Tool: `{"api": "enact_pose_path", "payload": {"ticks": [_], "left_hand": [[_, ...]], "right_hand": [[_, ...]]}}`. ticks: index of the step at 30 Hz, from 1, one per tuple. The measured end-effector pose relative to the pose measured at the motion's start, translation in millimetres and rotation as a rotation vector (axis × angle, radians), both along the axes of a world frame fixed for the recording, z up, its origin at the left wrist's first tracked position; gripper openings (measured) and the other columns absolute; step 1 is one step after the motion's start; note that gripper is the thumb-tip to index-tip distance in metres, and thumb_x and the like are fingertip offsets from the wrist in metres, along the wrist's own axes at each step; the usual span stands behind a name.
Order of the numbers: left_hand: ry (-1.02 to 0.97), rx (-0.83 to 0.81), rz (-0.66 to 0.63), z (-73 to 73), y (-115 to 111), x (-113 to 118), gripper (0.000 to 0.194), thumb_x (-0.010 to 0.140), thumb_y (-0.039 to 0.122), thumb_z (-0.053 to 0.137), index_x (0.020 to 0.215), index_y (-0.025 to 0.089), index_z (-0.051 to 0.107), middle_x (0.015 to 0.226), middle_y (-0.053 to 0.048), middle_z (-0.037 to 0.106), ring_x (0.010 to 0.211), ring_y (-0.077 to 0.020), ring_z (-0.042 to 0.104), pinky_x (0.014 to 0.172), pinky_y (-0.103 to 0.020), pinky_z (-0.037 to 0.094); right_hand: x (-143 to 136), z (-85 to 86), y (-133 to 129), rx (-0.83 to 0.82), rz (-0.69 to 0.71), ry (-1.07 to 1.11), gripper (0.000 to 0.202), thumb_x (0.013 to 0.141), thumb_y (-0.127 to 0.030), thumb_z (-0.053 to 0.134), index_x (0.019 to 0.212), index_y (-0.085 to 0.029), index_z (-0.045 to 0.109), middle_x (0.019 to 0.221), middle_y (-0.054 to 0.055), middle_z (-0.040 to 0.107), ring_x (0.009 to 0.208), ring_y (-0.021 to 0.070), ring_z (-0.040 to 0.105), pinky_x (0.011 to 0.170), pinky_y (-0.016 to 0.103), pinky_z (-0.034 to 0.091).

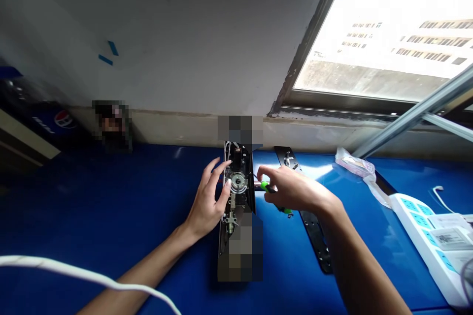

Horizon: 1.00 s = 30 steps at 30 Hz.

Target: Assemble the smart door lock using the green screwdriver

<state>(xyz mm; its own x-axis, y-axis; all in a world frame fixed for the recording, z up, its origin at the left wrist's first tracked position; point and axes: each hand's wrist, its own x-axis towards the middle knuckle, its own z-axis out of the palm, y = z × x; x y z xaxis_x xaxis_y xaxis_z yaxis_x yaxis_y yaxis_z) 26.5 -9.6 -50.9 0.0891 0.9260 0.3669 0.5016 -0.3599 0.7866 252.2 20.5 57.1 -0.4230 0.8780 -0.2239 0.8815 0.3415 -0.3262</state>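
Note:
A long black housing with metal works inside (pixel 238 196), which looks like a door lock body, stands in the middle of the table, partly blurred out at its top and bottom. My left hand (pixel 210 197) rests on its left edge, fingers spread, with the thumb by a round metal disc (pixel 238 182). On the other side, my right hand (pixel 286 187) is closed around a green and black screwdriver (pixel 264 186). The tool points left toward the housing's right side; its tip cannot be made out. Behind and below the right hand lies a flat black plate (pixel 317 243) with holes.
The blue tabletop (pixel 111 211) runs back to a wall. To the right are a white power strip (pixel 417 229), a plastic packet (pixel 354 163) and a slanted metal bar (pixel 414 110) below the window. A white cable (pixel 92 278) crosses the lower left.

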Motion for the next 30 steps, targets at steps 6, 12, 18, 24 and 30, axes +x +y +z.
{"api": "enact_pose_path", "payload": {"ticks": [6,12,18,24,30], "left_hand": [[-0.281,-0.100,-0.090,-6.1,8.5,1.1,0.047,0.107,0.033,0.051,0.153,0.032,0.044,0.156,-0.008,0.054,0.130,-0.0257,0.065,0.108,-0.044,0.058],[-0.245,-0.088,-0.066,-2.5,6.0,-0.9,0.048,0.106,0.030,0.050,0.154,0.030,0.043,0.159,-0.009,0.051,0.145,-0.0294,0.052,0.116,-0.048,0.051],[-0.183,-0.066,-0.047,0.7,-10.1,-7.7,0.048,0.106,0.027,0.048,0.154,0.029,0.044,0.156,-0.010,0.053,0.146,-0.0296,0.049,0.119,-0.051,0.047],[-0.112,-0.099,-0.033,6.0,-26.0,-13.0,0.049,0.107,0.026,0.045,0.155,0.033,0.042,0.145,-0.010,0.056,0.130,-0.0283,0.058,0.116,-0.054,0.046],[-0.105,-0.110,-0.034,6.8,-28.2,-13.9,0.051,0.105,0.024,0.045,0.155,0.033,0.041,0.139,-0.010,0.057,0.117,-0.0264,0.062,0.111,-0.055,0.048]], "right_hand": [[-5.0,-49.1,-2.6,0.021,-0.033,0.050,0.032,0.084,-0.018,0.065,0.115,-0.024,0.069,0.092,0.006,0.076,0.071,0.0168,0.067,0.059,0.025,0.039],[-5.5,-73.3,-5.5,0.057,-0.026,0.147,0.020,0.094,-0.025,0.060,0.114,-0.025,0.066,0.083,0.002,0.074,0.067,0.0155,0.064,0.058,0.024,0.038],[-9.5,-81.9,-11.2,0.087,-0.059,0.234,0.016,0.096,-0.024,0.058,0.111,-0.025,0.062,0.070,-0.003,0.069,0.058,0.0125,0.058,0.056,0.022,0.035],[-12.3,-89.2,-27.7,0.128,-0.131,0.266,0.005,0.095,-0.023,0.059,0.100,-0.023,0.060,0.060,-0.004,0.063,0.051,0.0118,0.052,0.055,0.024,0.031],[-8.2,-86.1,-40.4,0.139,-0.151,0.325,0.015,0.100,-0.036,0.059,0.093,-0.023,0.058,0.062,-0.003,0.065,0.053,0.0126,0.056,0.054,0.024,0.033]]}}
